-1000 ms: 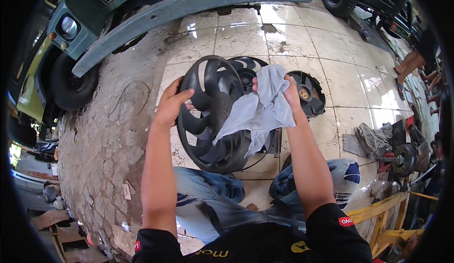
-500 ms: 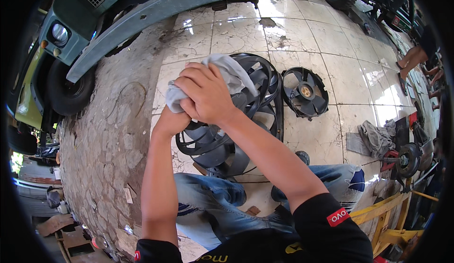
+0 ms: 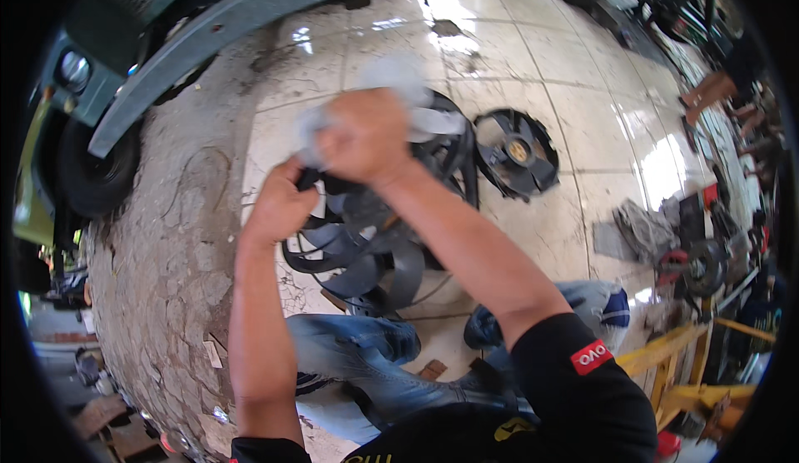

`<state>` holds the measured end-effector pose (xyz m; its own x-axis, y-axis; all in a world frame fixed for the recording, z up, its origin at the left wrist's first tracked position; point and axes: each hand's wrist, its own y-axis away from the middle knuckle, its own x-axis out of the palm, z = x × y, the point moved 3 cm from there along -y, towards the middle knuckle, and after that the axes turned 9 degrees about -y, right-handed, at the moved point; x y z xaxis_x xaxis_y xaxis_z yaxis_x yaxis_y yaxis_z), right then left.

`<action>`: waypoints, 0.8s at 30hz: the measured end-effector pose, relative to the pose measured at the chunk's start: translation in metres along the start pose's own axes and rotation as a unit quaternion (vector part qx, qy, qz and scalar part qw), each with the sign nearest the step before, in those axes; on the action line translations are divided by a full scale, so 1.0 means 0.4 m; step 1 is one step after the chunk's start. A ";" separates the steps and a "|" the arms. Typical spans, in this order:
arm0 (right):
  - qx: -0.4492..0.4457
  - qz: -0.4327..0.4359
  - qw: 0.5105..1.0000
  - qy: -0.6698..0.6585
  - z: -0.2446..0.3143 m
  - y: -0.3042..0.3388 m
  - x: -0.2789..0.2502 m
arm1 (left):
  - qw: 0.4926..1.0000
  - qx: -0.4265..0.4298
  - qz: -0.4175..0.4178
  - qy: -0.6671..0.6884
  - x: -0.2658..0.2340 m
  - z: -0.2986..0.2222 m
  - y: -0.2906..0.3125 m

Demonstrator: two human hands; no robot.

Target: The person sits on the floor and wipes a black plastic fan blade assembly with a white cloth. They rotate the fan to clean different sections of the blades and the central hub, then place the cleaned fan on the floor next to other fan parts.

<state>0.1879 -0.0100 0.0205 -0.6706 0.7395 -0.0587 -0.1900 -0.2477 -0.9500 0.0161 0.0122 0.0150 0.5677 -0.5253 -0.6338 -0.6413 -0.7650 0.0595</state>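
My right hand point(image 3: 362, 138), smeared by motion, is closed on a pale grey rag point(image 3: 395, 76) at the upper left part of a large black fan assembly point(image 3: 399, 271). Rag cloth sticks out on both sides of the fist. Just below it, my left hand point(image 3: 287, 201) pinches a black edge of the fan assembly between thumb and fingers. The assembly has curved blades and ring-shaped rims; my right hand and forearm cover part of it. To its right, a smaller round black fan point(image 3: 518, 153) with a brownish hub lies on the tiles.
Cracked white tiles point(image 3: 574, 130) meet rough stone paving point(image 3: 183, 271) on the left. A vehicle's grey bumper point(image 3: 250, 26) and tyre point(image 3: 96, 163) are at the upper left. Crumpled grey cloth point(image 3: 645, 230) lies at the right, near a yellow frame point(image 3: 666, 355). Another person's legs point(image 3: 707, 92) show farther off.
My right hand has shifted up and right with the rag, away from my left hand. More of my left hand and the black edge in it now shows. The view has shifted slightly.
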 end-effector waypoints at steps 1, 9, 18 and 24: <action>-0.002 0.007 1.000 0.003 0.039 -0.002 0.027 | 0.999 0.026 -0.040 -0.013 -0.008 0.021 0.003; 0.373 -0.098 0.922 -0.030 -0.256 0.142 -0.233 | 0.997 0.024 0.009 0.076 0.009 0.005 0.019; 0.028 0.024 0.995 0.090 -0.050 0.021 -0.075 | 0.999 0.030 -0.015 0.029 -0.008 0.014 0.028; 0.381 -0.042 0.923 0.041 -0.267 0.137 -0.241 | 0.999 0.023 0.002 0.036 -0.012 0.033 0.014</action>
<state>0.3188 -0.0280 -0.0586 -0.5805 0.8129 -0.0471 -0.7086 -0.5328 -0.4627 0.0029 0.0152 0.0084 0.5997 -0.5548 -0.5767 -0.6658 -0.7457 0.0251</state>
